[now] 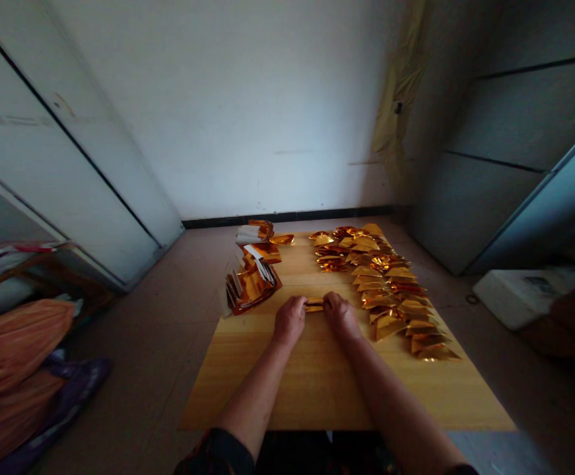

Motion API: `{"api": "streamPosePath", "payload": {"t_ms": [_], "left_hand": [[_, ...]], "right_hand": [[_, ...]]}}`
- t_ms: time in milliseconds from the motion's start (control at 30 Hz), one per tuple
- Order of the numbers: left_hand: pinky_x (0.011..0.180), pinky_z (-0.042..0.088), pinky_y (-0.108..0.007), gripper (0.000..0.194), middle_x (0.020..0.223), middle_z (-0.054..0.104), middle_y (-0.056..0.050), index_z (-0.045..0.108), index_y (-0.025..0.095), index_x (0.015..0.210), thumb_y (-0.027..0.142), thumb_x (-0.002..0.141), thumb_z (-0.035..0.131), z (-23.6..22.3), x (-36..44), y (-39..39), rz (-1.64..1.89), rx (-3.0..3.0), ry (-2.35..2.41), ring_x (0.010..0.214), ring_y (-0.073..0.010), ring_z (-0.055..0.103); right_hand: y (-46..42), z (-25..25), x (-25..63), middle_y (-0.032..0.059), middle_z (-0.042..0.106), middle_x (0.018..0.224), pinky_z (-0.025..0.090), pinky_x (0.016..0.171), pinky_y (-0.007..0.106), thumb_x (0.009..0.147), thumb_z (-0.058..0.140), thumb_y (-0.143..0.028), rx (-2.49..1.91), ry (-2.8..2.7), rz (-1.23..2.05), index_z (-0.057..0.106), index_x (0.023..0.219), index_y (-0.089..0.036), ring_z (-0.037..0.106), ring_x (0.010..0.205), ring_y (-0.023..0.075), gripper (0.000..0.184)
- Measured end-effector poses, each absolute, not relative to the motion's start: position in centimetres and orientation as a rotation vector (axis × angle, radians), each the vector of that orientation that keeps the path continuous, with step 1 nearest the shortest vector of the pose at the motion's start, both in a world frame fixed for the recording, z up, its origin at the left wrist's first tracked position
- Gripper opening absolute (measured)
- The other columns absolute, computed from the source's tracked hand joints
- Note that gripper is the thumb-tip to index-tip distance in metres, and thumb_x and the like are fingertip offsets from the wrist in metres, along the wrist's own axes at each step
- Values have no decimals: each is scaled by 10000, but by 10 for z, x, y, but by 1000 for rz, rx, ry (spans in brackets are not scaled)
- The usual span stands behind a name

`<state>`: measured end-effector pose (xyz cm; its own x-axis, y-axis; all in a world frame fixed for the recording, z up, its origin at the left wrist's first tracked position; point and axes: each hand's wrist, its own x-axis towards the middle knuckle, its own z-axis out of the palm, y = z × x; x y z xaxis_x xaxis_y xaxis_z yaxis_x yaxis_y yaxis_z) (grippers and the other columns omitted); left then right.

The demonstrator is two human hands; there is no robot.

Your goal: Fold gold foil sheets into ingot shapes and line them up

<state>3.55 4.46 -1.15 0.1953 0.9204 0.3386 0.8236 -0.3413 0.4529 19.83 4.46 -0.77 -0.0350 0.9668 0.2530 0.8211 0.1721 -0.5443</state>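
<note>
Between my two hands is a narrow folded piece of gold foil paper (pixel 314 305), held just above or on the wooden table (pixel 287 396). My left hand (pixel 290 319) closes on its left end, and my right hand (pixel 340 315) grips the right end. Both sets of fingertips are partly hidden behind the knuckles. Left of my hands lies a stack of gold foil sheets (pixel 253 285) with pale backs. On the right side, rows of folded gold foil pieces (pixel 391 284) stand close together, with the nearest ones beside my right forearm.
A smaller foil bundle (pixel 255 232) lies at the table's far left. Beyond the table is a white wall (pixel 267 119). Orange cloth (pixel 20 349) hangs at the left, and a white box (pixel 509 297) sits on the floor at the right.
</note>
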Motion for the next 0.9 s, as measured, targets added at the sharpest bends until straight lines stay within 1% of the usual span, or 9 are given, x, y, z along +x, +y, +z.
{"api": "streamPosePath", "payload": {"t_ms": [100, 233, 433, 633, 767, 900], "left_hand": [[823, 471, -255, 236, 917, 664, -24, 618, 209, 932, 72, 823, 460, -12, 35, 46, 926, 2191, 1639, 882, -137, 606], [832, 475, -261, 233, 900, 682, -16, 639, 205, 880, 59, 792, 481, -8, 35, 47, 1014, 2063, 1619, 875, -137, 615], [703, 504, -220, 210, 804, 709, -1, 672, 183, 841, 73, 747, 519, -1, 36, 49, 1091, 1757, 1558, 731, -120, 643], [754, 500, -231, 204, 819, 709, -11, 668, 172, 815, 64, 725, 521, 0, 40, 48, 1144, 1799, 1602, 772, -123, 646], [741, 499, -236, 169, 816, 700, -11, 657, 174, 830, 91, 717, 561, -2, 43, 47, 1162, 1840, 1612, 760, -125, 639], [747, 499, -242, 180, 831, 704, -8, 654, 183, 831, 81, 708, 571, -2, 43, 46, 1146, 1852, 1601, 778, -130, 640]], "right_hand": [[46, -10, 199, 36, 661, 816, 401, 665, 206, 819, 441, -156, -1605, -1838, 372, 601, 833, -196, 588, 740, 140, 166], [46, -10, 202, 31, 660, 791, 420, 668, 216, 795, 439, -187, -1498, -1784, 434, 601, 801, -202, 588, 717, 145, 163], [48, -10, 205, 18, 661, 718, 429, 632, 216, 771, 464, -234, -1514, -1697, 561, 605, 749, -200, 595, 666, 146, 147], [49, -10, 206, 11, 675, 744, 438, 662, 218, 773, 467, -232, -1515, -1698, 573, 610, 756, -209, 602, 687, 143, 146], [49, -9, 206, 13, 672, 739, 436, 665, 219, 771, 473, -237, -1523, -1678, 587, 611, 755, -206, 600, 684, 143, 142], [50, -10, 206, 17, 668, 730, 432, 653, 224, 774, 465, -250, -1521, -1683, 583, 611, 746, -202, 598, 679, 146, 156]]}}
